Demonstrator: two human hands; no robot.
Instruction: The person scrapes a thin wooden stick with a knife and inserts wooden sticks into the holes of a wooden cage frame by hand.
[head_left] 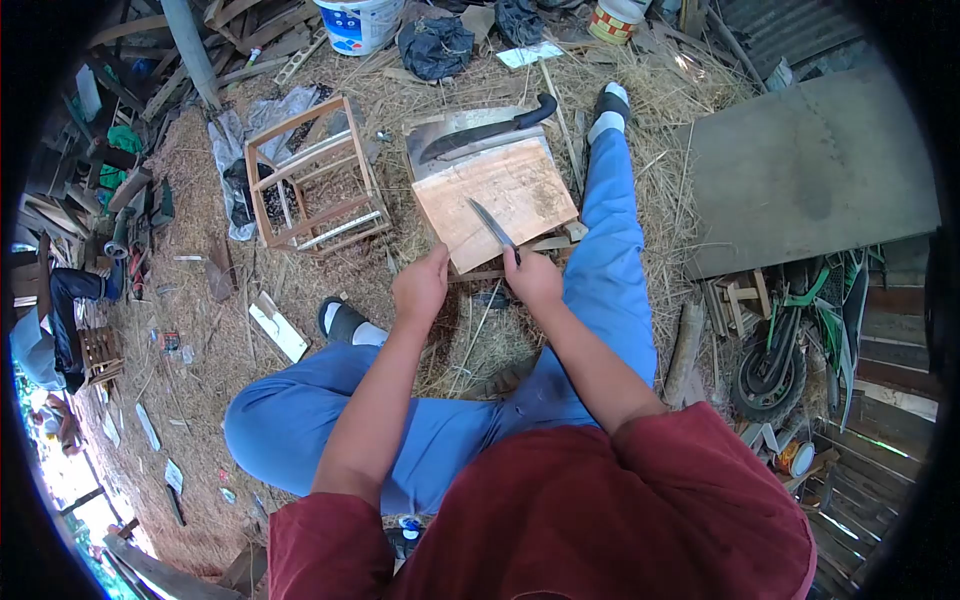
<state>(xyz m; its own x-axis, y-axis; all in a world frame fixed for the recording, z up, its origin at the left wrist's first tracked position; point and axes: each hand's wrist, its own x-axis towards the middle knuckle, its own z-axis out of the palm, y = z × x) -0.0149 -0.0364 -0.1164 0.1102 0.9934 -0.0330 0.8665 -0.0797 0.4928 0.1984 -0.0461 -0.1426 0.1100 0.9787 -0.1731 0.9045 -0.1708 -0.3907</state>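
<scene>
My right hand (533,277) is closed around the dark handle of a knife (487,215). Its blade points away from me over a light wooden board (500,195). At the board's near left corner is my left hand (420,285), fingers curled together and thumb up by the edge; what it grips, if anything, is hidden. A machete (485,135) with a black handle lies across the far part of the board, over a greyish area.
A small wooden frame (315,180) lies left of the board. A large flat panel (810,170) is at right, above a green motorbike (790,345). Buckets (360,25) and black plastic (436,48) are at the back. Straw and wood scraps cover the ground.
</scene>
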